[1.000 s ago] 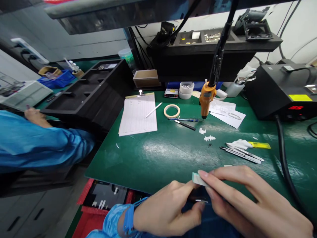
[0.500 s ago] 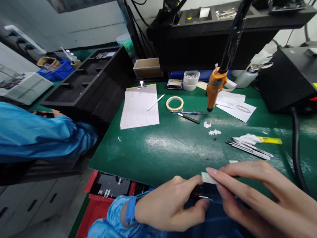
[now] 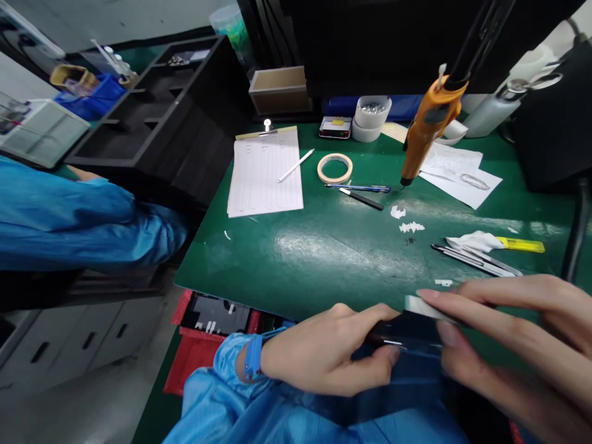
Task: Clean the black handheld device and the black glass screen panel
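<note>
My left hand (image 3: pixel 330 351), with a blue wrist strap (image 3: pixel 253 357), is closed on the edge of a dark glossy panel (image 3: pixel 402 382). The panel hangs over my lap and reflects blue; its exact kind is unclear. A thin shiny line shows by my left thumb. To the right, my right hand (image 3: pixel 518 333) pinches a small white strip (image 3: pixel 425 307) with a pale green end between thumb and fingers. That strip is just above the panel's upper edge; whether it touches is unclear. Part of the right hand is blurred.
On the green table (image 3: pixel 324 265) lie tweezers (image 3: pixel 476 259), a yellow cutter (image 3: pixel 522 245), pens, a tape roll (image 3: pixel 335 168) and a clipboard (image 3: pixel 266 176). An orange electric screwdriver (image 3: pixel 428 126) hangs above. Someone's blue sleeve (image 3: pixel 83 216) is at left. A red-edged tray (image 3: pixel 178 364) sits below the table edge.
The view has tipped downward. My right hand has moved right with the white strip, which was at my left fingertips before and is now apart from them. My left hand keeps its grip.
</note>
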`<state>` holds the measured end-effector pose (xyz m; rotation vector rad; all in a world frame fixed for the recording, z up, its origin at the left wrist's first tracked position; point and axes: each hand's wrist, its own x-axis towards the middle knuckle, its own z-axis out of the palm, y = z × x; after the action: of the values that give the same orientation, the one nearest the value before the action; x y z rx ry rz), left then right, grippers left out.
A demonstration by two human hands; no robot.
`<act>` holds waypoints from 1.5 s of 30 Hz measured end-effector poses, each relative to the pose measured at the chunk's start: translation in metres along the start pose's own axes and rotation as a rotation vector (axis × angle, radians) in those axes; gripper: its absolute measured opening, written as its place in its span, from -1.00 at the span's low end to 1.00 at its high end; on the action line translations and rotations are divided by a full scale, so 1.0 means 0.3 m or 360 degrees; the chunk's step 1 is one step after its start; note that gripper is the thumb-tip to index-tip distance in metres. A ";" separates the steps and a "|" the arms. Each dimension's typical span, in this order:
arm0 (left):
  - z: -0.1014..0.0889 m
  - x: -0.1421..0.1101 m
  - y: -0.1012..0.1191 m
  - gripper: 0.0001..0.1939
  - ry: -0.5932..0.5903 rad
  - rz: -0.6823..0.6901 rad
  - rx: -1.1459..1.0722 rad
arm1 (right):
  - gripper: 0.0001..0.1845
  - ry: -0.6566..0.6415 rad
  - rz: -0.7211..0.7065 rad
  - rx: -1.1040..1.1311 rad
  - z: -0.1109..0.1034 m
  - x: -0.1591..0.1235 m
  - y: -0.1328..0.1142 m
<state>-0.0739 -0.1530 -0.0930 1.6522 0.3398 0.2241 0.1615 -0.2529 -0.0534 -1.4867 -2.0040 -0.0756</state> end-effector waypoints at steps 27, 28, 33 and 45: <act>-0.003 -0.004 -0.016 -0.91 0.0012 0.0001 -0.0070 | -0.72 -0.0016 -0.0137 -0.0155 -0.024 0.038 0.021; -0.003 -0.004 -0.017 -0.90 0.0009 0.0002 -0.0068 | -0.70 -0.0039 -0.0141 -0.0137 -0.027 0.037 0.019; -0.006 -0.003 -0.019 -0.89 0.0009 0.0044 -0.0022 | -0.71 -0.0200 -0.0149 -0.0002 -0.026 0.031 0.014; -0.017 -0.008 -0.008 -0.89 0.0005 -0.0026 -0.0082 | -0.58 -0.0074 0.0248 -0.0032 0.011 0.001 -0.029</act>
<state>-0.0780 -0.1490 -0.0948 1.5979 0.3469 0.2215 0.1521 -0.2544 -0.0531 -1.6659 -1.9215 0.0043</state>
